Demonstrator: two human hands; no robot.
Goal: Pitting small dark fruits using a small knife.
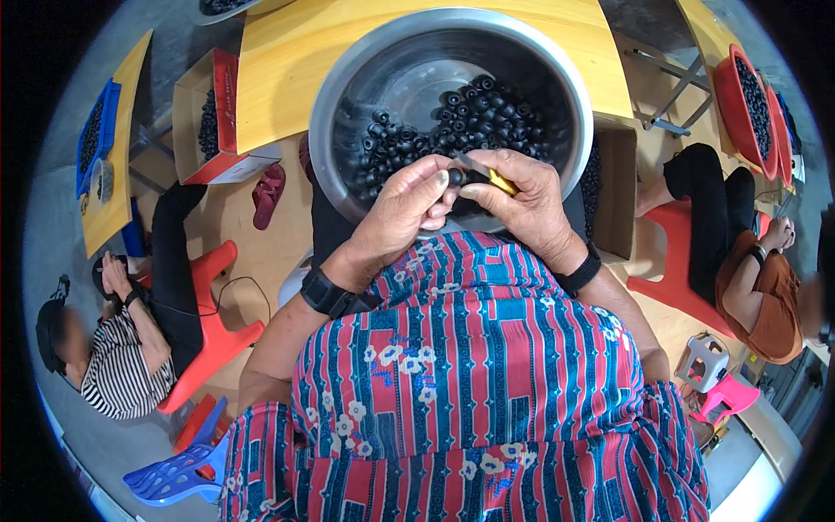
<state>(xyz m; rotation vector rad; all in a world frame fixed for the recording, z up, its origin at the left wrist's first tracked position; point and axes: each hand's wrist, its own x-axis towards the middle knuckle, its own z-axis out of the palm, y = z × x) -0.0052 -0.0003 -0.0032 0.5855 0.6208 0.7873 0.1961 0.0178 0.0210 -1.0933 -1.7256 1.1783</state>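
My left hand pinches a small round black part between thumb and fingers, above the near rim of a wide steel bowl. Close against it, my right hand is closed around a small yellow-handled tool. A grey, flat, blade-like end of this tool reaches toward the part; its exact kind is partly hidden by my fingers. Many similar black ring-shaped parts are heaped in the bowl, mostly on its right and near side.
The bowl rests at a yellow tabletop. Cardboard boxes of black parts stand at both sides. Co-workers sit on red chairs left and right. A red basin, a blue tray and a slipper lie farther off.
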